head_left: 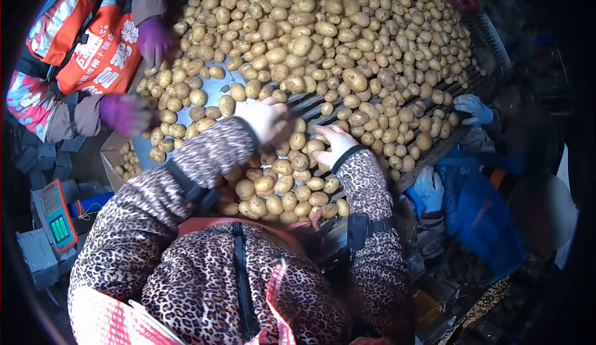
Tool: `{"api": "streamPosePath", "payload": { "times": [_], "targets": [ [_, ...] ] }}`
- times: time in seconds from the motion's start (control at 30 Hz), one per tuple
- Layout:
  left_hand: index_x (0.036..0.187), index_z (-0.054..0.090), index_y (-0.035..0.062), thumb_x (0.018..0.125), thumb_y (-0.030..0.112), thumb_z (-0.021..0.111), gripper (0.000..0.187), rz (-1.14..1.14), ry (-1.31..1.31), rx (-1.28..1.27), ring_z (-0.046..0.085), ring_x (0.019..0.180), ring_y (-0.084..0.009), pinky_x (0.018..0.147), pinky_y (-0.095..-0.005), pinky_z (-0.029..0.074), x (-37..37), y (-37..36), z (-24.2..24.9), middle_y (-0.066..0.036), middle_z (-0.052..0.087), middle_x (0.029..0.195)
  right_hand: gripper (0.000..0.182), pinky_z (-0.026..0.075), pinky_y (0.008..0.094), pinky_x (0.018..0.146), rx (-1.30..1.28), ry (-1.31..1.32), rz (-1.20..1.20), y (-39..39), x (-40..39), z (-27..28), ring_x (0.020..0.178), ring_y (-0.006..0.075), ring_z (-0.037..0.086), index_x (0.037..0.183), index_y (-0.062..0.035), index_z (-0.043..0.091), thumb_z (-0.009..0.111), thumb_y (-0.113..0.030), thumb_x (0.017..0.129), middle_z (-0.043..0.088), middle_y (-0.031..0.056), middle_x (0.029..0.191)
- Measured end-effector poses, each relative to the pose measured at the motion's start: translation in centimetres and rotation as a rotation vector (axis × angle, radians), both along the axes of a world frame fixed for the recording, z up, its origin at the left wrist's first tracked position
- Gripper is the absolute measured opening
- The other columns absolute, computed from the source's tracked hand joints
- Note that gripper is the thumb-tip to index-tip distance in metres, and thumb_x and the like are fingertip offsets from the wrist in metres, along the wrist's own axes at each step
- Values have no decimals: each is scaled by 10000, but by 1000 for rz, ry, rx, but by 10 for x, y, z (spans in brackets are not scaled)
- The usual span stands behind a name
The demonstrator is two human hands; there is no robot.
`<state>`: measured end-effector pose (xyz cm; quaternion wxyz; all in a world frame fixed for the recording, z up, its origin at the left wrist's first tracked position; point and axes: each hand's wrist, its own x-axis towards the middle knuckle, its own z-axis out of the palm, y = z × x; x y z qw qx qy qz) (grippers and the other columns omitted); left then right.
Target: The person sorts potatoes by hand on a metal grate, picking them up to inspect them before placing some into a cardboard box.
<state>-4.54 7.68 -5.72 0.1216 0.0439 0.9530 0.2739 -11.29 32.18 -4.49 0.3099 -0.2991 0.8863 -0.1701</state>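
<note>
Many yellow-brown potatoes (pixel 301 45) lie heaped on a slatted metal surface. My left hand (pixel 264 120) reaches over the potatoes near the middle, its fingers bent and blurred; what is under them is hidden. To its right, my right hand (pixel 335 142) rests on the potatoes with its fingers apart, pointing left. Both hands come out of leopard-print sleeves. Between my arms, a nearer group of potatoes (pixel 284 184) lies close to my body.
A co-worker in purple gloves (pixel 127 114) reaches in from the left. On the right are other people's light gloves (pixel 473 109). A scale with a green display (pixel 60 228) stands at the lower left, near a cardboard box (pixel 113 152) holding potatoes.
</note>
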Motion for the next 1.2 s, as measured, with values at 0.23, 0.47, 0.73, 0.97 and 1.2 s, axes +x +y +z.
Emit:
{"api": "streamPosePath", "payload": {
  "times": [0.23,0.47,0.73,0.97,1.2],
  "targets": [
    [1214,612,173,842,335,614,406,-385,-380,-518,628,1070,-302,811,-422,546,-54,24,-4,-102,565,1266,382,492,408,955,-58,297,-189,-56,-61,-14,1096,354,594,1264,-139,575,546,-192,887,589,172,1246],
    [1257,561,253,842,202,594,420,-40,-220,-191,623,1013,-329,825,-435,527,2,-24,5,-124,571,1189,530,554,435,864,411,119,-117,-128,-73,-57,1048,331,646,1313,-26,405,639,-193,868,553,200,1270],
    [1402,415,112,893,134,543,525,648,-704,2053,652,891,-331,607,-376,552,67,-49,-25,-170,577,1202,317,564,332,732,-1189,-854,-673,12,-43,-58,828,238,666,1119,-56,619,701,-123,820,661,138,947],
    [1295,517,75,860,60,589,441,316,-433,1477,647,910,-277,669,-411,566,42,-25,-55,-99,616,1109,593,510,455,935,658,189,-399,-50,-105,-19,1170,304,590,1339,-81,463,677,-337,848,542,189,1294],
    [1072,649,166,905,286,567,221,347,230,-55,606,738,-276,695,-370,519,-15,-72,-52,-148,541,1006,504,510,372,927,401,-39,-111,-51,-70,-29,1056,295,642,1075,-19,687,599,-457,842,672,185,1118]
  ]
}}
